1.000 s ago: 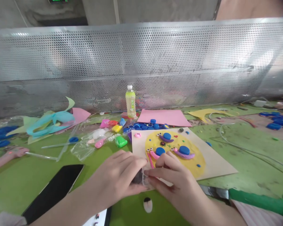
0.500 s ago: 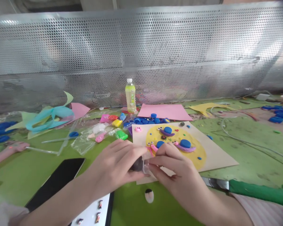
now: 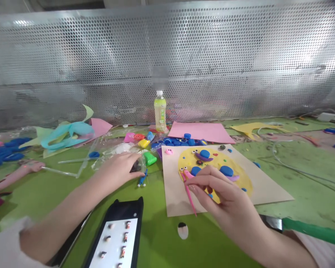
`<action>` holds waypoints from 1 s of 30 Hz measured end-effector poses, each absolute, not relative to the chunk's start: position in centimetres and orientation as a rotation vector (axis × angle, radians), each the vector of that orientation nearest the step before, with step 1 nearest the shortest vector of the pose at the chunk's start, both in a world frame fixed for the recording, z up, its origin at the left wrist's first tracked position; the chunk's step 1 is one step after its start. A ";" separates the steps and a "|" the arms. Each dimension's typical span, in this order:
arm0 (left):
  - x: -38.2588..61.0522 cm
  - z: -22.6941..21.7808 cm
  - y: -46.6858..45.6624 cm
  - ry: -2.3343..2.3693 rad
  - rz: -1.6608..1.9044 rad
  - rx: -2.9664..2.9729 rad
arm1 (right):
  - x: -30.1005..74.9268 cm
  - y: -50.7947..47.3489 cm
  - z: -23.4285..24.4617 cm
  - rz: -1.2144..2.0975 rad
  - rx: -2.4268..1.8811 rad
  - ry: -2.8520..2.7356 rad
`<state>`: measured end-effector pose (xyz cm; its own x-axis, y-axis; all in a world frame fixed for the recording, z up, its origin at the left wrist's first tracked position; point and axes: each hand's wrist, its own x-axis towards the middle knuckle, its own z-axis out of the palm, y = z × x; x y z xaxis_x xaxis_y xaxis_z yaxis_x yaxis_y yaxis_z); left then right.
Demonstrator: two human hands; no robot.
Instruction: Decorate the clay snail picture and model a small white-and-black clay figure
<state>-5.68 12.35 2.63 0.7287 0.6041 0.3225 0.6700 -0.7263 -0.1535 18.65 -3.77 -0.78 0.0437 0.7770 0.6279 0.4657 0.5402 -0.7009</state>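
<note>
My left hand (image 3: 121, 167) is closed around a small clear packet of dark clay (image 3: 135, 166), just left of a green clay packet (image 3: 150, 158). A blue clay figure with white tips (image 3: 142, 178) lies by its thumb. My right hand (image 3: 220, 197) is over the craft picture (image 3: 175, 204), thumb and fingertips pinched; what they hold is hidden. A thin pink stick (image 3: 191, 201) passes beside those fingertips, and I cannot tell whether they grip it. On the picture's yellow round are snails with blue cap shells (image 3: 226, 171). A white oval piece with a black top (image 3: 182, 230) lies in front.
A phone showing small figures (image 3: 115, 238) lies front left, beside another dark device. Behind stand a drink bottle (image 3: 160, 111), pink sheet (image 3: 201, 132) and blue caps (image 3: 167, 141). A glue gun (image 3: 22, 175) lies left; a green-handled knife (image 3: 312, 230) lies right, partly under my forearm.
My hands have come apart. The left has carried the dark clay packet left to the other clay packets; the right has stayed over the picture. The view has shifted slightly.
</note>
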 end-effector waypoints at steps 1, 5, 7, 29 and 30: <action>-5.7 2.6 12.4 -1.018 -0.359 -2.683 | 18.7 -3.8 -0.8 0.327 -1.085 -1.612; -5.2 2.9 10.9 -0.944 -0.440 -2.755 | 18.7 -3.8 -0.6 0.294 -1.061 -1.629; -4.6 3.0 9.5 -0.833 -0.504 -2.813 | 18.6 -3.8 -0.5 0.252 -1.037 -1.624; -0.8 3.1 2.9 -0.137 -0.999 -2.679 | 17.9 -3.8 -1.2 0.036 -0.947 -1.751; -0.8 3.1 2.9 -0.130 -1.002 -2.672 | 17.9 -3.8 -1.3 0.037 -0.953 -1.728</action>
